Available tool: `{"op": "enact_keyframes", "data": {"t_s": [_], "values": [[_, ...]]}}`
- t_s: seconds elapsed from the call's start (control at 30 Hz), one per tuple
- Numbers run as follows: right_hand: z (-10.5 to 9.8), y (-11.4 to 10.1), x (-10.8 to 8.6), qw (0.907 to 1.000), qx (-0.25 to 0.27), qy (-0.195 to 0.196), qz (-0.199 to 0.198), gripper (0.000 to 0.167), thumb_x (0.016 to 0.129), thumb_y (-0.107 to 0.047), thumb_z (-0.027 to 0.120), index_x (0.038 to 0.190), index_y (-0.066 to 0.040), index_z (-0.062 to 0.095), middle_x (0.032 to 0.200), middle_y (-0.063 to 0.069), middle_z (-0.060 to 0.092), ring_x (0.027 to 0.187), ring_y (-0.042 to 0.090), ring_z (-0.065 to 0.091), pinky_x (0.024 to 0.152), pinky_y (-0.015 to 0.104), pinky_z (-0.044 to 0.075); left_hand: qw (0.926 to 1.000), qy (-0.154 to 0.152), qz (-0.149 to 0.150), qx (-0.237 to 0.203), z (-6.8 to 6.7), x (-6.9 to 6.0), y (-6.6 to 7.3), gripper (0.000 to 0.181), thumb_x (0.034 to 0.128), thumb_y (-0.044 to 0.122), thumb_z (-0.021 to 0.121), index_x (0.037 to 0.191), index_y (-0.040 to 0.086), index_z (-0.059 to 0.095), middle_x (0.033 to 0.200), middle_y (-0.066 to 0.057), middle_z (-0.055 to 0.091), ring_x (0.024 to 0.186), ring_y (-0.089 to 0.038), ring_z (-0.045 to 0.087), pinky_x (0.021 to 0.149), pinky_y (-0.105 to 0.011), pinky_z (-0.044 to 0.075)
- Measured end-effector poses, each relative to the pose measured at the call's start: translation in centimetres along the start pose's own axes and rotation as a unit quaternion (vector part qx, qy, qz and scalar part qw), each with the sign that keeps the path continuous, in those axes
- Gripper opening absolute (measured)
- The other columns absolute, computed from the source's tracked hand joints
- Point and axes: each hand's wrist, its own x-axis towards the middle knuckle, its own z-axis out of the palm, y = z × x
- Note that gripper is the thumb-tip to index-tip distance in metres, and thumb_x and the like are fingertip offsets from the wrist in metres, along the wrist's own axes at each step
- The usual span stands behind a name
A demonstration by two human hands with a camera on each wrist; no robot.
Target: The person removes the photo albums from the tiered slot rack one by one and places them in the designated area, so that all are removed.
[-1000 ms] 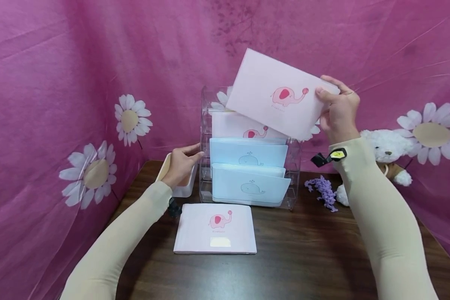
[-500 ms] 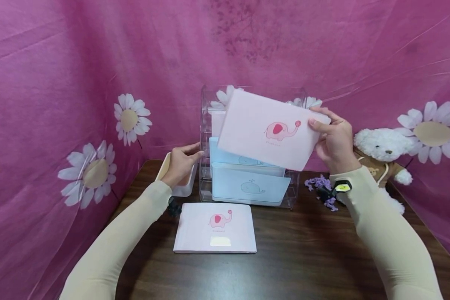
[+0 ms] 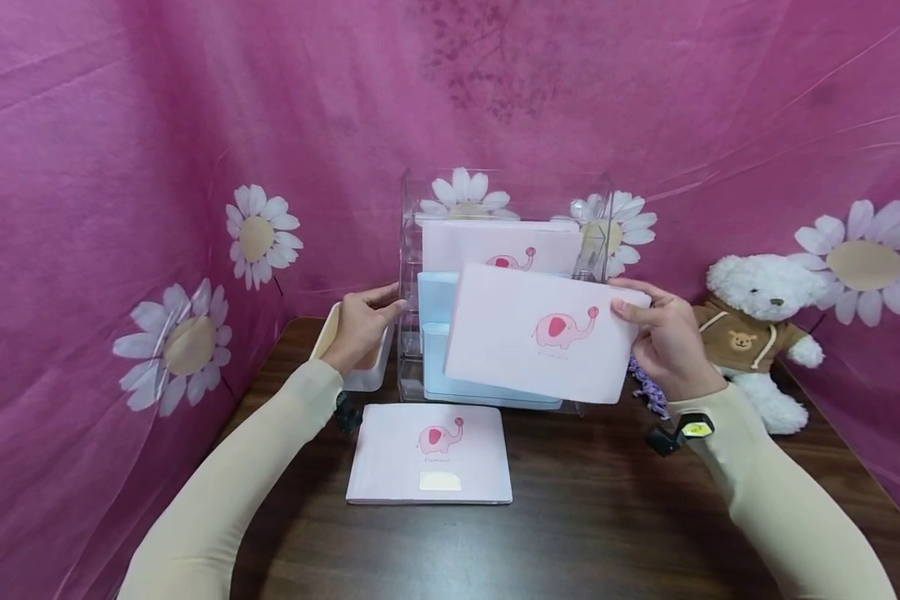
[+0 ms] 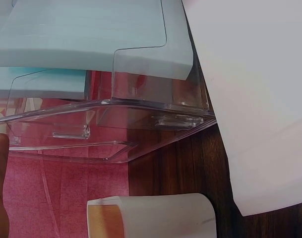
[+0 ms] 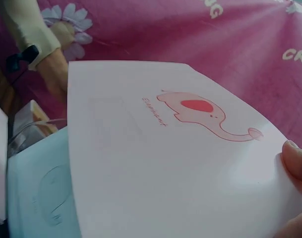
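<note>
Pink booklet [image 3: 543, 333], elephant on cover, held in the air in front of the clear rack [image 3: 411, 242], overlapping the blue booklets [image 3: 437, 350] in the head view; contact with them cannot be told.

Right hand [image 3: 667, 337]: fingers closed in a pinch on the booklet's right edge, thumb on the cover. Left hand [image 3: 362, 333]: fingers mostly extended, touching the rack's left side; cannot tell whether they pinch it.

Risks (judgement): with one edge held, the free end could sag or swing and knock the blue booklets; a loose pinch could drop it onto the table [image 3: 592, 517].

Versus one second ago: booklet lower and closer to level; upper pink booklet [image 3: 457, 242] now less covered. Left hand unchanged.
</note>
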Motion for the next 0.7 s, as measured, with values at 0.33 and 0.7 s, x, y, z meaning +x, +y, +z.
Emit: {"op": "enact_keyframes", "data": {"t_s": [0.33, 0.7], "values": [[-3.0, 1.3, -2.7, 0.9979, -0.021, -0.021, 0.057, 0.030, 0.095, 0.015, 0.054, 0.106, -0.002, 0.076, 0.096, 0.011, 0.079, 0.088, 0.019, 0.077, 0.074, 0.029, 0.065, 1.0000, -0.005, 0.002, -0.007, 0.0, 0.0, 0.0, 0.046, 0.0920, 0.025, 0.076, 0.136, 0.015, 0.066, 0.137, -0.008, 0.067, 0.123, -0.021, 0.067, 0.104, -0.036, 0.056], [-6.6, 2.6, -4.4, 0.9884, -0.074, -0.067, 0.114, 0.036, 0.100, 0.011, 0.048, 0.112, -0.008, 0.076, 0.100, 0.008, 0.080, 0.092, 0.018, 0.077, 0.076, 0.032, 0.065, 0.9999, -0.005, -0.002, -0.014, -0.2, -0.2, 0.0, 0.047, 0.0927, 0.024, 0.076, 0.137, 0.017, 0.065, 0.139, -0.007, 0.066, 0.125, -0.021, 0.065, 0.105, -0.037, 0.055]]}}
